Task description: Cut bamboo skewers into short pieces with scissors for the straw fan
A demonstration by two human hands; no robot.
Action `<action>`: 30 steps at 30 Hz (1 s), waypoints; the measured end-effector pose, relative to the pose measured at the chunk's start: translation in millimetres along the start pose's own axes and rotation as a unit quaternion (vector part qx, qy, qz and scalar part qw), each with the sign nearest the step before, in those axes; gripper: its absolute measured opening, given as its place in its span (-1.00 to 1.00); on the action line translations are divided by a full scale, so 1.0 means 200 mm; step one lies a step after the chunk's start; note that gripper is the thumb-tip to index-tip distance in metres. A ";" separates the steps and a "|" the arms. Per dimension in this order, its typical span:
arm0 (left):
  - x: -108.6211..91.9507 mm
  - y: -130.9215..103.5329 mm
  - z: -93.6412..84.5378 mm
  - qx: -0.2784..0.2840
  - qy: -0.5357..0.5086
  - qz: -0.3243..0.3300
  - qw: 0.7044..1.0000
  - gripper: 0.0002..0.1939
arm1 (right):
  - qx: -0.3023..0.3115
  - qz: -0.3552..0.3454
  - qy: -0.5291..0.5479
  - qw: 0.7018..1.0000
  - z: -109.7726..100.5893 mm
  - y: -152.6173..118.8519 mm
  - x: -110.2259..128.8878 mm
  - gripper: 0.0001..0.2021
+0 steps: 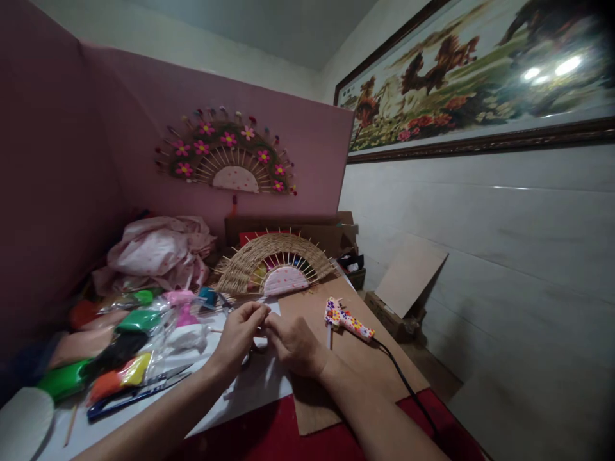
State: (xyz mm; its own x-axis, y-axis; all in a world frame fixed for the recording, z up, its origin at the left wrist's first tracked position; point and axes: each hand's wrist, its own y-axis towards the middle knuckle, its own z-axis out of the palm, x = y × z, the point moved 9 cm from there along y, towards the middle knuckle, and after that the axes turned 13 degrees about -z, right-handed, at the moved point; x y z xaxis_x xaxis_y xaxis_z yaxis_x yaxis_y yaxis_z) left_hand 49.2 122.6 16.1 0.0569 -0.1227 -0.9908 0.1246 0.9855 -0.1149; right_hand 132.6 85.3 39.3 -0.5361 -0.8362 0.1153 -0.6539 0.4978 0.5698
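Bit I hold [263, 314]: too small for me to tell its material.
Fan [275, 245]: rough, matt brown cord woven over thin wooden-looking sticks.
Glue gun [354, 324]: smooth plastic.
Board [369, 371]: flat, matt brown cardboard.
Bags to my left [188, 338]: clear, crinkled, glossy plastic.
Snips [137, 392]: metal blades, smooth blue handle.
Bundle [156, 246]: soft, creased pink cloth.
Wall [504, 218]: smooth, with a faint sheen.

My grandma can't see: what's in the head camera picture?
A left hand and a right hand are close together over a cluttered table. Behind them is a woven half-round fan; colorful bagged packets lie left, a flowery glue gun right.
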 end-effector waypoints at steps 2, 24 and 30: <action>-0.02 -0.01 0.00 -0.004 0.039 0.020 0.999 -0.67 | -0.005 0.006 0.012 1.000 0.00 0.00 0.00 -0.86; -0.50 0.37 -0.16 -0.351 0.667 0.283 0.593 -0.56 | -0.013 -0.020 -0.009 1.000 -0.01 0.01 0.02 -0.83; -0.49 0.45 -0.13 -0.321 0.676 0.296 0.594 -0.58 | -0.014 -0.027 -0.013 0.999 -0.01 0.01 0.02 -0.84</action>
State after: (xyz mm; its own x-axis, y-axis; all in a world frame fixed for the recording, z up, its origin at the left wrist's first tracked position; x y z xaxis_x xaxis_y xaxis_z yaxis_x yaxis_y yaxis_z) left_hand 29.8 225.5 101.2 -0.9986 0.0461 0.0262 0.0510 0.7047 0.7077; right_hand 131.2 82.7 42.1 -0.5146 -0.8551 0.0634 -0.6666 0.4454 0.5977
